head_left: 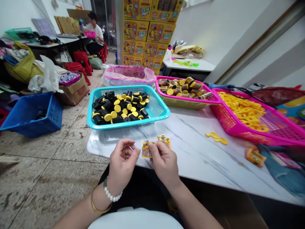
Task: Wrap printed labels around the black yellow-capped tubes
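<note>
My right hand (164, 162) pinches a small yellow printed sticker (145, 149) at the near edge of the white marble table (190, 149). A second yellow sticker (164, 140) lies just beyond it. My left hand (122, 162) is curled beside the sticker, fingers bent inward, with something small I cannot make out in them. It wears a pearl bracelet and a gold bangle. Beyond both hands stands a turquoise basket (157, 109) of black cylinders with yellow caps (120, 108).
A pink basket of labelled cylinders (186, 89) and a pink basket of yellow rings (245, 111) stand to the right; loose yellow rings (216, 138) lie on the table. A blue crate (30, 114) sits on the floor at left. Yellow cartons (147, 31) are stacked behind. A person (95, 31) sits far back.
</note>
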Motion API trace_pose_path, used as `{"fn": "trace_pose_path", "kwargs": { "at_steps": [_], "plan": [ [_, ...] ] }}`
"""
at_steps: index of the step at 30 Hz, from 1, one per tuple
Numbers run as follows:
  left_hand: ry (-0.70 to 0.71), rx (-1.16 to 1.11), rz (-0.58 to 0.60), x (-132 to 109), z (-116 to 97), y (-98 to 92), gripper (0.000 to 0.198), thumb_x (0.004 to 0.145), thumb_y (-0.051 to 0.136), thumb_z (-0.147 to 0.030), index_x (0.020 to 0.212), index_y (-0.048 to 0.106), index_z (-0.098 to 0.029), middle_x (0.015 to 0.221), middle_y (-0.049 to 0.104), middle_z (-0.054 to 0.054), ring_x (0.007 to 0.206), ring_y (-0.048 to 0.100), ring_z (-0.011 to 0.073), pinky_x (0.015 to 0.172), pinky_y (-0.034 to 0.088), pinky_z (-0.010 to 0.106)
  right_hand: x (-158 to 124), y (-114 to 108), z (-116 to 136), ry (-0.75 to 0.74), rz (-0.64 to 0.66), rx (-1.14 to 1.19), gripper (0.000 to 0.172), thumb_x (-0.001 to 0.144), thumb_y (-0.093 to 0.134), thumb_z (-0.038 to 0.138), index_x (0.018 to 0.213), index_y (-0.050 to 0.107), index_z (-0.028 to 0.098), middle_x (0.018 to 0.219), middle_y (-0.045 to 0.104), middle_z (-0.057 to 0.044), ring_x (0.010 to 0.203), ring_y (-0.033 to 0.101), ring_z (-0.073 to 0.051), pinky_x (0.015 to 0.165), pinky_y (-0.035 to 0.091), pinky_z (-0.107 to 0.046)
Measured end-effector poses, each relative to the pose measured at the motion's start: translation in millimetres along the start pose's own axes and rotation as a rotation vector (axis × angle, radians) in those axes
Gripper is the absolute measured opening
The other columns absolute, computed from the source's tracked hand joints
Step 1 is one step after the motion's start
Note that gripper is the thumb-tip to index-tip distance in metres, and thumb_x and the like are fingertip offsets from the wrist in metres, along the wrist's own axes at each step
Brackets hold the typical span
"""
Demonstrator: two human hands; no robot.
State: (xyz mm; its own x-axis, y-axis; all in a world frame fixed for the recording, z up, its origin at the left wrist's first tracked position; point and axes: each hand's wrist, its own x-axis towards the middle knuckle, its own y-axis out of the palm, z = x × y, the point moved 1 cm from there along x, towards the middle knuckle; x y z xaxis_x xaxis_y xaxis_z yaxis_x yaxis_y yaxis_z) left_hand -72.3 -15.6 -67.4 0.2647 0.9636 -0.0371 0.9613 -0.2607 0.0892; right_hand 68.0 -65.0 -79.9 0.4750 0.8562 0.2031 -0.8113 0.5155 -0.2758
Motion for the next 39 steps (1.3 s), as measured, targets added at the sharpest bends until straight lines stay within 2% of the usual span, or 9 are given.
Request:
{"fn": "trace_pose_path", "kwargs": {
  "at_steps": [3, 10, 16, 23, 29, 34, 37, 39],
  "plan": [
    [0.086, 0.105, -0.031, -10, -5, -5.9, 0.018, 0.085, 0.069, -0.037, 0.083, 0.066, -0.019, 0.073, 0.063, 0.002, 0.062, 0.055, 0.0127, 0.058, 0.046, 0.023, -1, 5, 1, -0.084, -0.062, -0.082, 0.049, 0.098, 0.051, 0.051, 0.059, 0.046, 0.022, 0.048, 0.046, 0.004, 0.044, 0.043, -0.010, 0.044, 0.035, -0.023],
    [0.157, 0.172, -0.005, -9, -7, -9.8, 0.019, 0.087, 0.067, -0.036, 0.083, 0.075, -0.019, 0.082, 0.069, 0.006, 0.074, 0.061, 0.0172, 0.067, 0.049, 0.027, -8, 9, 7, -0.228, -0.079, -0.158, 0.044, 0.100, 0.052, 0.040, 0.061, 0.048, 0.021, 0.049, 0.047, 0.005, 0.045, 0.043, -0.010, 0.048, 0.036, -0.024],
    [0.005, -0.015, -0.062, -2, -9, -9.2, 0.024, 0.077, 0.074, -0.039, 0.070, 0.065, -0.018, 0.062, 0.056, -0.001, 0.055, 0.047, 0.0108, 0.053, 0.041, 0.023, -9, 6, 9, -0.301, -0.114, -0.230, 0.041, 0.100, 0.052, 0.037, 0.062, 0.049, 0.022, 0.050, 0.048, 0.004, 0.046, 0.045, -0.011, 0.049, 0.037, -0.025],
    [0.026, -0.039, -0.018, 1, -5, -11.0, 0.015, 0.074, 0.077, -0.031, 0.072, 0.072, -0.017, 0.074, 0.064, 0.003, 0.063, 0.054, 0.0122, 0.057, 0.045, 0.024, -4, 11, 10, -0.436, -0.070, -0.247, 0.034, 0.099, 0.053, 0.027, 0.066, 0.053, 0.022, 0.056, 0.057, 0.003, 0.046, 0.048, -0.011, 0.048, 0.037, -0.024],
    [-0.231, -0.206, 0.029, 7, 9, -14.2, 0.030, 0.068, 0.081, -0.041, 0.075, 0.068, -0.016, 0.054, 0.053, -0.004, 0.043, 0.036, 0.0049, 0.041, 0.028, 0.020, 0, 13, 7, -0.498, -0.055, -0.296, 0.027, 0.098, 0.055, 0.024, 0.072, 0.057, 0.022, 0.058, 0.057, 0.004, 0.047, 0.051, -0.011, 0.049, 0.040, -0.024],
    [-0.233, -0.273, -0.003, 4, 6, -15.9, 0.036, 0.064, 0.085, -0.041, 0.079, 0.064, -0.015, 0.062, 0.062, -0.003, 0.041, 0.044, 0.0039, 0.041, 0.033, 0.019, 3, 20, 1, -0.527, -0.100, -0.375, 0.022, 0.097, 0.058, 0.022, 0.076, 0.059, 0.021, 0.063, 0.061, 0.002, 0.054, 0.057, -0.012, 0.055, 0.044, -0.025],
    [-0.271, -0.333, -0.005, 3, 6, -17.7, 0.042, 0.062, 0.087, -0.042, 0.079, 0.057, -0.017, 0.066, 0.066, -0.004, 0.039, 0.048, 0.0045, 0.040, 0.034, 0.018, 2, 26, -1, -0.559, -0.078, -0.396, 0.022, 0.097, 0.058, 0.021, 0.076, 0.059, 0.022, 0.062, 0.060, 0.002, 0.052, 0.057, -0.012, 0.054, 0.043, -0.025],
    [-0.313, -0.362, 0.021, 4, 8, -18.7, 0.046, 0.061, 0.087, -0.044, 0.083, 0.058, -0.017, 0.062, 0.064, -0.005, 0.039, 0.049, 0.0048, 0.039, 0.032, 0.017, 2, 29, 1, -0.594, -0.054, -0.399, 0.024, 0.098, 0.056, 0.021, 0.074, 0.058, 0.022, 0.061, 0.059, 0.002, 0.050, 0.056, -0.012, 0.052, 0.042, -0.025]
  ]
}}
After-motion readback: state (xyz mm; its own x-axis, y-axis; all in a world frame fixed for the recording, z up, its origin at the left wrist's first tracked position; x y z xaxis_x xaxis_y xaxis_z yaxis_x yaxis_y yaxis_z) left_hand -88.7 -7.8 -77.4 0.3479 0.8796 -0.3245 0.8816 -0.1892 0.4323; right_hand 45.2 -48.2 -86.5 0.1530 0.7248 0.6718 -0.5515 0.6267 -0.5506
